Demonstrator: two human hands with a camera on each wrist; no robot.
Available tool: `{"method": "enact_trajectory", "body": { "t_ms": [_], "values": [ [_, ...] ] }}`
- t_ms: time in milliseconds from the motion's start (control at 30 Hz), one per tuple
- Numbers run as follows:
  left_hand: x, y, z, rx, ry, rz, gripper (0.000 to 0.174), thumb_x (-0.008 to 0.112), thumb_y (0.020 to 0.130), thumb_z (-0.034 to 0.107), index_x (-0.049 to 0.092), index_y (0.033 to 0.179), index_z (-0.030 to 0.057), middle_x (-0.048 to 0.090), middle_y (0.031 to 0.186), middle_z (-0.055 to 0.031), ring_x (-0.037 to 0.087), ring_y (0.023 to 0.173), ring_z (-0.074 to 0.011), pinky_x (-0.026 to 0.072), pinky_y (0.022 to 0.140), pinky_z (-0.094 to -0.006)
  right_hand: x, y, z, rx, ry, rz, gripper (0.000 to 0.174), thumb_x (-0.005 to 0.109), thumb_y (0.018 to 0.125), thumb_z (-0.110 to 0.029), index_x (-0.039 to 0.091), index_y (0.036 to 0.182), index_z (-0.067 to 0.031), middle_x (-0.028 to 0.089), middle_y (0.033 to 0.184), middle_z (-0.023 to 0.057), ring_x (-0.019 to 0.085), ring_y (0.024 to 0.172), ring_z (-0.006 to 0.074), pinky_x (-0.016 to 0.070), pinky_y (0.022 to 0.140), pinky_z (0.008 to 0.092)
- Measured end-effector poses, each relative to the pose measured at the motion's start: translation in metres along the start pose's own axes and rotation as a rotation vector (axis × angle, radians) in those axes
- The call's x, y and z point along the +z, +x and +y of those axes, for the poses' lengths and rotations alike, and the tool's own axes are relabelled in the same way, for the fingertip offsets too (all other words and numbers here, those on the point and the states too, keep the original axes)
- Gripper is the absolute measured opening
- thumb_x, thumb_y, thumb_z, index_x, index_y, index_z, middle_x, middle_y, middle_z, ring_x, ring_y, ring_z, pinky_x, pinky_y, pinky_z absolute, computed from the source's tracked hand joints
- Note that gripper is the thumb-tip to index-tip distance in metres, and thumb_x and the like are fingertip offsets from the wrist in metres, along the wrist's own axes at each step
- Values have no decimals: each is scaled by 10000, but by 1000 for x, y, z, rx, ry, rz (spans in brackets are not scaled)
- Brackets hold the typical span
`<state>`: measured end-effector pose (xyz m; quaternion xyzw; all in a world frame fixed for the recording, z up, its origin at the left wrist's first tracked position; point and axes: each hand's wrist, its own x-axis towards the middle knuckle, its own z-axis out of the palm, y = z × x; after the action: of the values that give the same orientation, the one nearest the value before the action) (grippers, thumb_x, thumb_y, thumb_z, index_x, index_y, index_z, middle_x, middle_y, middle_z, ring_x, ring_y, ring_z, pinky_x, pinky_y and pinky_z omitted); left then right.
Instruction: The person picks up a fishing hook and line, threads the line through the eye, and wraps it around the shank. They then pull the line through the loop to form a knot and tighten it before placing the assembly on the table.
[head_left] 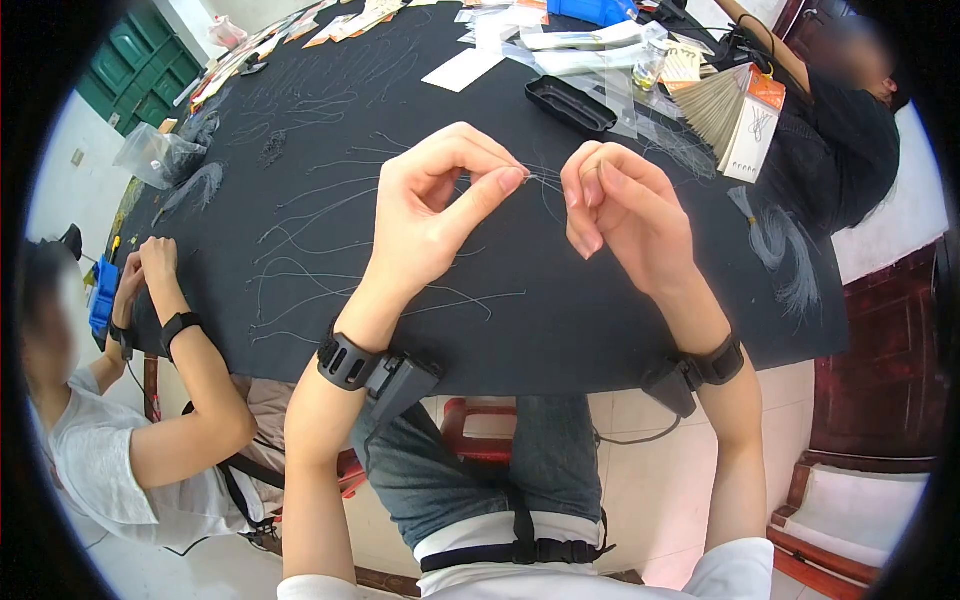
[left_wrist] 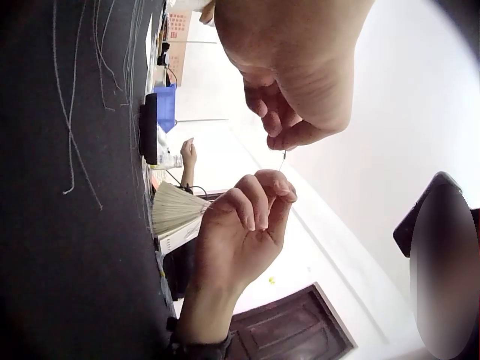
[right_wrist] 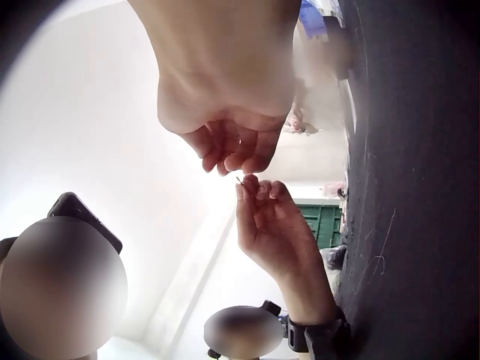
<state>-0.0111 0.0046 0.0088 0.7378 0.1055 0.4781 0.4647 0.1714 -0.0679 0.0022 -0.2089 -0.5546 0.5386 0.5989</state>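
Above the black tabletop, my left hand (head_left: 425,205) pinches a tiny dark piece (head_left: 530,178) between thumb and forefinger. Its exact kind is too small to tell. A thin line (left_wrist: 283,163) runs from that piece toward my right hand (head_left: 640,215), whose thumb and forefinger pinch it a short way to the right. The right hand's other fingers are curled. In the left wrist view both hands face each other, fingertips close together. Several thin grey lines (head_left: 300,228) with small knobs at their ends lie spread on the table beneath the left hand.
Beyond the hands are a black tray (head_left: 570,106), plastic packets (head_left: 590,50) and a fanned stack of cards (head_left: 715,112). A bundle of grey line (head_left: 785,250) lies at right. One person sits at left, another at the far right. A plastic tub (head_left: 158,155) stands far left.
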Motion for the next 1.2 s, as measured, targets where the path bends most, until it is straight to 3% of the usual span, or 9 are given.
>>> {"method": "enact_trajectory", "body": {
  "t_ms": [300,500,800,1000,1200],
  "values": [
    [5,1,7,372,447,46,95,659,698,-48,649,776,5,633,809,-87,603,687,-154,478,605,-241,2,0,-1,2,-99,125,266,452,931,-230,568,868,1,461,656,-9,417,507,42,411,472,202],
    [2,2,6,464,524,48,151,678,661,-50,665,797,13,645,831,-77,605,704,-174,479,614,-249,9,-3,-4,82,-277,155,223,519,906,-193,605,930,12,508,649,-15,435,507,19,377,435,181],
    [3,1,6,511,592,12,184,701,621,-52,669,791,8,643,821,-77,581,671,-174,455,579,-245,22,-5,-8,91,-378,222,138,591,859,-116,610,907,11,536,690,-39,399,550,-19,301,465,146],
    [5,1,6,507,595,5,181,702,621,-51,668,789,7,639,816,-74,580,666,-174,454,575,-247,20,-6,-4,83,-472,252,124,604,842,-116,616,882,2,442,582,-82,310,505,-15,230,445,168],
    [7,0,6,494,598,4,170,699,625,-52,665,783,3,635,808,-75,585,672,-179,463,583,-251,18,-6,-1,68,-567,257,136,614,831,-141,617,865,-10,350,533,-88,289,492,-2,226,444,188]
  ]
}}
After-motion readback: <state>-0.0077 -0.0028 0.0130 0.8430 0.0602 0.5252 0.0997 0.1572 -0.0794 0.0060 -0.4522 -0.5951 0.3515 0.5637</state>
